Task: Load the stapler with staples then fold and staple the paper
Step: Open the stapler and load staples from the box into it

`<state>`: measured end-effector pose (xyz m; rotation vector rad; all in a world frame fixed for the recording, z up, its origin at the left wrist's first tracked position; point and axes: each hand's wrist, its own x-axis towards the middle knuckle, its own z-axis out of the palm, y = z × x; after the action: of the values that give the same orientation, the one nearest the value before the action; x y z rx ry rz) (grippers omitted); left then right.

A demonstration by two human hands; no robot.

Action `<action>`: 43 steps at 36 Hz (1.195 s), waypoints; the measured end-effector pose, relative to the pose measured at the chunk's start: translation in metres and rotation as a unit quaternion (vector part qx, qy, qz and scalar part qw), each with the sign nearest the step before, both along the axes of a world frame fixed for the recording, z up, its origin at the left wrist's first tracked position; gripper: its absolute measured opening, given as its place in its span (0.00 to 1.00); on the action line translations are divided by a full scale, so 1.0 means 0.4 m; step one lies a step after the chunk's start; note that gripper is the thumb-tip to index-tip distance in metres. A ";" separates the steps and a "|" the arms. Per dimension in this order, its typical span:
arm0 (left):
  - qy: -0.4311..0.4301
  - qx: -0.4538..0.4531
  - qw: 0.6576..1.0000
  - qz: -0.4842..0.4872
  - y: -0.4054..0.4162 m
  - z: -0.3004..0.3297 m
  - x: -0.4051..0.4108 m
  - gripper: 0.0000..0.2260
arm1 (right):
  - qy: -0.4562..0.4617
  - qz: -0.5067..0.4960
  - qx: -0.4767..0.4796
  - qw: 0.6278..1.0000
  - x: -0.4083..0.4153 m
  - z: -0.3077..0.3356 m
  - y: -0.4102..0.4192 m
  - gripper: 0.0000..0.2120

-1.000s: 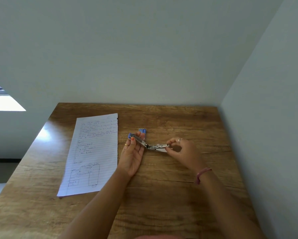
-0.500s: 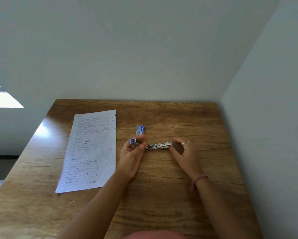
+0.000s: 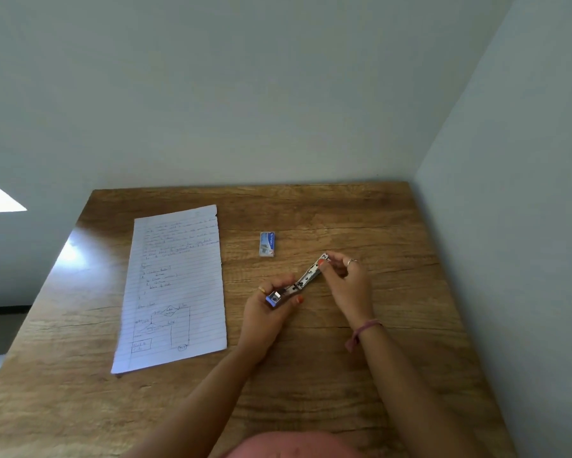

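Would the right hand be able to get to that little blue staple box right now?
Probably yes, but not at once. The small blue staple box lies in the open on the wooden table, nothing blocking it. However, the right hand is pinching the opened metal stapler and must let go first.

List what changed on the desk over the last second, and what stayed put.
The opened stapler swung round: its far end, flat and level half a second ago, now tilts up and away, pinched by the right hand. The left hand keeps gripping the blue near end and has drawn nearer the person. Both hands have kept hold throughout. The staple box and the handwritten lined sheet lie unmoved on the wooden desk.
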<state>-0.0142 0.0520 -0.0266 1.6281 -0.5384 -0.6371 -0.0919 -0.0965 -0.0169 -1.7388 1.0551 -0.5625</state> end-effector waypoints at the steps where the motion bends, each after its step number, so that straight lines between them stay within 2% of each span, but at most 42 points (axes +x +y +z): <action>1: -0.002 0.007 1.000 -0.007 0.001 0.000 0.002 0.17 | 0.002 -0.001 0.012 1.000 0.003 0.002 0.001 0.07; 8: 0.001 0.030 0.995 -0.092 0.019 0.001 0.022 0.23 | -0.081 -0.024 0.138 0.987 0.018 0.032 0.012 0.05; 12: 0.060 0.012 0.993 -0.096 0.027 0.004 0.039 0.24 | -0.109 -0.019 0.164 0.980 0.019 0.056 0.014 0.05; 17: 0.235 -0.050 0.968 -0.076 0.017 0.012 0.044 0.20 | -0.151 -0.010 0.193 0.969 0.028 0.110 0.001 0.04; 20: 0.397 -0.115 0.908 -0.064 0.016 0.027 0.053 0.16 | -0.160 0.018 0.211 0.964 0.034 0.148 -0.006 0.03; 22: 0.458 -0.139 0.875 -0.076 0.013 0.041 0.056 0.15 | -0.152 0.036 0.219 0.963 0.041 0.165 -0.003 0.03; 26: 0.490 -0.174 0.851 -0.072 -0.005 0.062 0.056 0.17 | -0.137 0.045 0.239 0.960 0.060 0.176 0.020 0.04; 31: 0.535 -0.169 0.827 -0.005 -0.016 0.077 0.066 0.10 | -0.141 0.020 0.273 0.951 0.071 0.172 0.045 0.04; 39: 0.599 -0.152 0.786 0.014 -0.008 0.094 0.054 0.14 | -0.173 -0.051 0.388 0.904 0.087 0.174 0.079 0.07; 43: 0.595 -0.136 0.792 0.015 -0.007 0.088 0.034 0.10 | -0.150 -0.062 0.414 0.896 0.086 0.164 0.096 0.11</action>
<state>-0.0007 0.0492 0.0084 0.6943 0.3345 -1.3194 -0.0576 -0.0580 0.0489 -0.8098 0.9831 -0.3575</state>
